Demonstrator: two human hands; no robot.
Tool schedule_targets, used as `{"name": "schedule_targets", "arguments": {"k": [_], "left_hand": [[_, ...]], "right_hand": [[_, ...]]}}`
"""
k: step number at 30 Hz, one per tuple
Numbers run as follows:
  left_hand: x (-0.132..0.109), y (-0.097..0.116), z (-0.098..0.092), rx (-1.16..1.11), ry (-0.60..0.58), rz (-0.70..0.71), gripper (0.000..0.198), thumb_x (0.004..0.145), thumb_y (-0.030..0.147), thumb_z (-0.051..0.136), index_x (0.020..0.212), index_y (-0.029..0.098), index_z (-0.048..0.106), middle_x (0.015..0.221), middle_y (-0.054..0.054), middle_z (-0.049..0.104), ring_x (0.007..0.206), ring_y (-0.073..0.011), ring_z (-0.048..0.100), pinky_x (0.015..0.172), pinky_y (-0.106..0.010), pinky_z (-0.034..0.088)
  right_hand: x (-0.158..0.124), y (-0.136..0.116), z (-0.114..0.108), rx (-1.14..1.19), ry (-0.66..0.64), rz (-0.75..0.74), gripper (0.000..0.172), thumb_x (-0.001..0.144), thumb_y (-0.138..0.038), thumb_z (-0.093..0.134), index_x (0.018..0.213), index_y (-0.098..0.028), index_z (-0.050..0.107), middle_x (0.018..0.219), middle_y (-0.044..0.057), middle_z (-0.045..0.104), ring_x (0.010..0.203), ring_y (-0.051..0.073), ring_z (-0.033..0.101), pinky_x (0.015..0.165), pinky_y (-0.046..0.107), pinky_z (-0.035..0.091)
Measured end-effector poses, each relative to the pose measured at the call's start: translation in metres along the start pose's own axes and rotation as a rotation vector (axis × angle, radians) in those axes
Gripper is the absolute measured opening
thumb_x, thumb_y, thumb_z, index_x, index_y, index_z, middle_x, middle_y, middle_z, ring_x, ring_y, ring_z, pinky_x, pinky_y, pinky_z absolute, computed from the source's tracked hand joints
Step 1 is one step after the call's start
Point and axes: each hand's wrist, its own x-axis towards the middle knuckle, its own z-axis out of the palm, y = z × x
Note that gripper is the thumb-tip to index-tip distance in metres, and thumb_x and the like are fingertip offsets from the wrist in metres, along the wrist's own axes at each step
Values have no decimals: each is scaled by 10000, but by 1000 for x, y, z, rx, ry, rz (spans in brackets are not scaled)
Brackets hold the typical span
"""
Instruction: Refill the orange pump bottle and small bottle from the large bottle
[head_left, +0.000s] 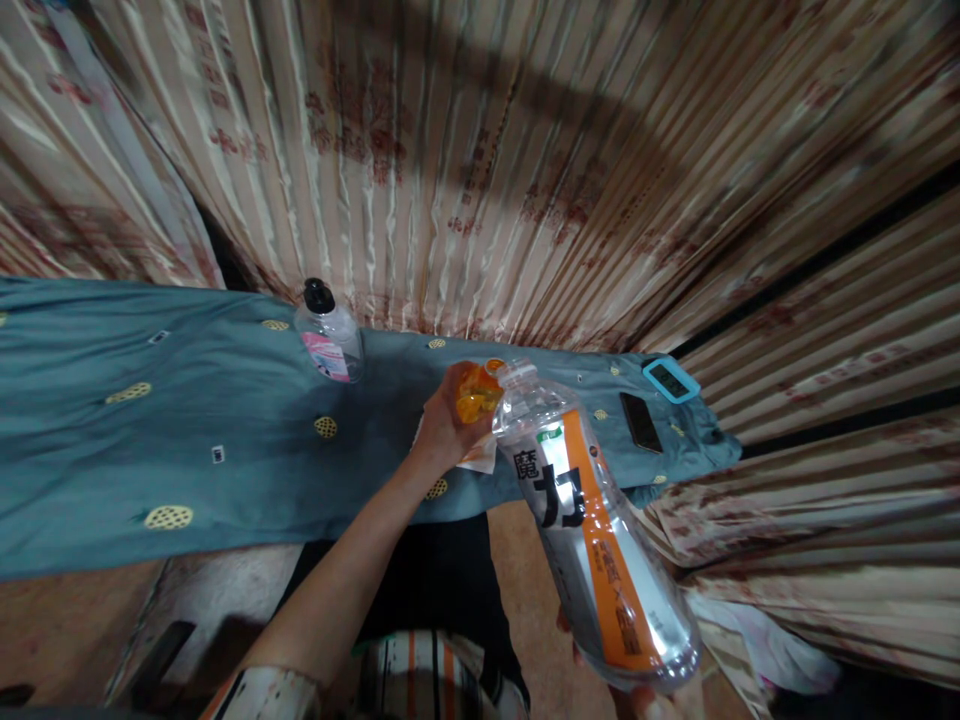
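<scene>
My left hand (444,425) reaches over the teal cloth and is closed around a small orange container (477,393), held just in front of the open mouth of a big clear plastic bottle (592,530). That bottle carries an orange and white label with black characters and is tilted forward, neck toward the orange container. My right hand (645,697) grips the bottle's base at the bottom edge of the view, with only fingertips showing. A white and orange paper scrap (480,457) lies under my left hand.
A teal cloth (187,430) covers the table. On it stand a small clear bottle with a black cap and pink label (330,335), a dark phone (641,422) and a blue-framed device (670,379). Striped curtains (525,150) hang behind and to the right.
</scene>
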Motion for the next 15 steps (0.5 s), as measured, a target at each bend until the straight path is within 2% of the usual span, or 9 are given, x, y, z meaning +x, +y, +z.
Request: {"name": "schedule_targets", "arguments": {"k": [3, 5, 11, 15], "left_hand": [[0, 0, 0, -4, -2, -9, 587, 700, 324, 852, 1194, 199, 560, 1080, -70, 748, 971, -259, 755, 908, -408, 615], [0, 0, 1, -10, 1, -19, 597, 694, 342, 856, 1193, 202, 558, 1074, -68, 747, 973, -261, 753, 910, -413, 611], [0, 1, 0, -29, -7, -25, 600, 691, 324, 849, 1197, 215, 546, 1090, -68, 743, 986, -256, 748, 914, -409, 607], [-1, 1, 0, 3, 2, -20, 585, 701, 306, 851, 1198, 215, 556, 1104, -73, 750, 987, -260, 754, 915, -414, 613]], "right_hand": [[-2, 3, -4, 28, 23, -1, 640, 712, -599, 797, 1274, -323, 666, 842, 79, 733, 743, 329, 705, 561, 419, 583], [-3, 3, -5, 36, 34, -2, 691, 703, -589, 803, 1319, -327, 631, 852, 78, 731, 788, 341, 709, 585, 433, 595], [-3, 7, -5, 1, 19, 13, 497, 760, -630, 737, 1111, -278, 749, 844, 124, 745, 727, 340, 701, 584, 442, 582], [-3, 7, -6, -14, 13, 10, 508, 749, -649, 726, 1110, -293, 756, 835, 119, 736, 694, 338, 680, 550, 442, 557]]}}
